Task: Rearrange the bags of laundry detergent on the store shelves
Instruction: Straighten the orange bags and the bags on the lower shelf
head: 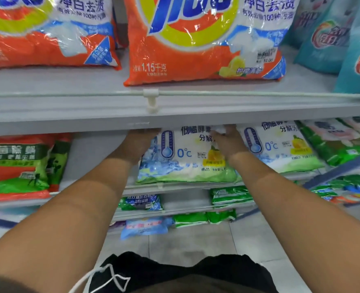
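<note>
While both bare arms reached under the grey upper shelf (175, 106), the person's hands went to a white, blue and green detergent bag (183, 163) marked 0°C, which stood leaning back on the middle shelf. The left hand (138, 142) lay against the bag's upper left edge, and the right hand (230, 142) pressed on its upper right part. The fingertips of both were hidden behind the shelf lip, so I could not tell whether either hand was actually gripping or only resting on the plastic.

Just beside it to the right leaned a second bag of the same kind (280, 149), touching or nearly touching the first. Further right lay green bags (340, 144). To the left, well apart across a bare stretch of shelf, stood a red and green bag (16, 166).

On the shelf above stood two orange bags, one directly over the hands (196, 49) and one at the left (48, 39), with teal bags (327, 39) at the right. Lower shelves held smaller green and blue bags (145, 227) near the tiled floor (227, 240).
</note>
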The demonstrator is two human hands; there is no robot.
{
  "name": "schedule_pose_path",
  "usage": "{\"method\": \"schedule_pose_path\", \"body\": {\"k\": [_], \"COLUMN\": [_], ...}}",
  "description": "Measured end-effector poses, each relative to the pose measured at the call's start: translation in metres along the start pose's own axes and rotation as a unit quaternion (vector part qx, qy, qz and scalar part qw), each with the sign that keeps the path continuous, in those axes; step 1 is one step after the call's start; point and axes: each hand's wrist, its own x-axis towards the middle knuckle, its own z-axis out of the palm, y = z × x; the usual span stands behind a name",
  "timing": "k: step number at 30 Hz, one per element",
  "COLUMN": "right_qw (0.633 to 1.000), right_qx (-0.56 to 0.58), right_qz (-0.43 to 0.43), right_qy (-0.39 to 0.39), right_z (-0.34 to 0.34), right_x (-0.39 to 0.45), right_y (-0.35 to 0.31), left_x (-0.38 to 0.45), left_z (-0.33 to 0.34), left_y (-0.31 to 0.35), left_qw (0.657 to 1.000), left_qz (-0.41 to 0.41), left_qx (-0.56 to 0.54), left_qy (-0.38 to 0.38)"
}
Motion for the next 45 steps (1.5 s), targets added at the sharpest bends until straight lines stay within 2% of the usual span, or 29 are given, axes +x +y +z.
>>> {"method": "schedule_pose_path", "body": {"k": [2, 4, 5, 7, 9, 11, 13, 15, 17, 21, 23, 25, 27, 29, 33, 36, 38, 40, 43, 45], "right_qw": [0.998, 0.990, 0.981, 0.957, 0.928, 0.901, 0.892, 0.884, 0.880, 0.888, 0.885, 0.878, 0.863, 0.856, 0.856, 0.856, 0.836, 0.825, 0.846, 0.868], "right_qx": [-0.057, -0.137, -0.191, -0.276, -0.340, -0.392, -0.409, -0.434, -0.444, -0.428, -0.421, -0.409, -0.441, -0.475, -0.469, -0.483, -0.520, -0.536, -0.491, -0.452], "right_qz": [0.005, 0.015, 0.002, -0.075, -0.150, -0.184, -0.192, -0.174, -0.163, -0.163, -0.198, -0.232, -0.208, -0.180, -0.210, -0.186, -0.159, -0.142, -0.114, -0.108], "right_qy": [0.002, 0.024, 0.042, 0.054, 0.008, -0.023, -0.018, -0.020, -0.034, -0.047, 0.004, 0.092, 0.129, 0.100, 0.046, -0.014, -0.070, -0.114, -0.175, -0.174], "right_z": [0.008, 0.014, 0.016, 0.017, 0.017, 0.011, 0.004, 0.002, 0.002, -0.009, -0.023, -0.046, -0.072, -0.089, -0.096, -0.105, -0.116, -0.128, -0.146, -0.159], "right_x": [0.002, 0.001, -0.005, -0.022, -0.036, -0.042, -0.043, -0.044, -0.043, -0.042, -0.039, -0.031, -0.021, -0.016, -0.014, -0.016, -0.025, -0.038, -0.062, -0.079], "right_y": [-0.002, -0.008, -0.009, -0.004, 0.014, 0.032, 0.040, 0.038, 0.036, 0.033, 0.030, 0.035, 0.051, 0.070, 0.087, 0.082, 0.079, 0.072, 0.056, 0.046], "left_x": [0.004, 0.000, -0.003, -0.018, -0.032, -0.033, -0.032, -0.032, -0.036, -0.038, -0.039, -0.040, -0.044, -0.041, -0.044, -0.064, -0.086, -0.109, -0.133, -0.142], "left_z": [0.006, 0.018, 0.026, 0.041, 0.042, 0.036, 0.031, 0.029, 0.029, 0.028, 0.033, 0.048, 0.069, 0.083, 0.089, 0.110, 0.133, 0.153, 0.168, 0.175], "left_y": [-0.001, -0.002, -0.005, -0.008, -0.015, -0.022, -0.025, -0.022, -0.019, -0.007, -0.002, 0.002, 0.003, -0.003, 0.000, 0.020, 0.031, 0.037, 0.044, 0.056], "left_qw": [0.992, 0.961, 0.940, 0.885, 0.845, 0.847, 0.857, 0.872, 0.871, 0.871, 0.860, 0.860, 0.835, 0.789, 0.774, 0.803, 0.812, 0.822, 0.834, 0.838], "left_qz": [-0.007, 0.033, 0.063, 0.114, 0.110, 0.121, 0.137, 0.103, 0.046, 0.029, 0.042, 0.081, 0.075, 0.041, 0.028, -0.028, -0.056, -0.050, -0.022, -0.003], "left_qx": [0.116, 0.249, 0.315, 0.447, 0.523, 0.517, 0.496, 0.478, 0.490, 0.491, 0.509, 0.500, 0.544, 0.613, 0.630, 0.594, 0.581, 0.567, 0.551, 0.544], "left_qy": [0.056, 0.119, 0.120, 0.061, -0.004, -0.011, -0.004, 0.009, 0.003, -0.016, 0.011, 0.055, 0.034, 0.009, 0.050, 0.039, 0.004, -0.019, -0.029, -0.038]}}
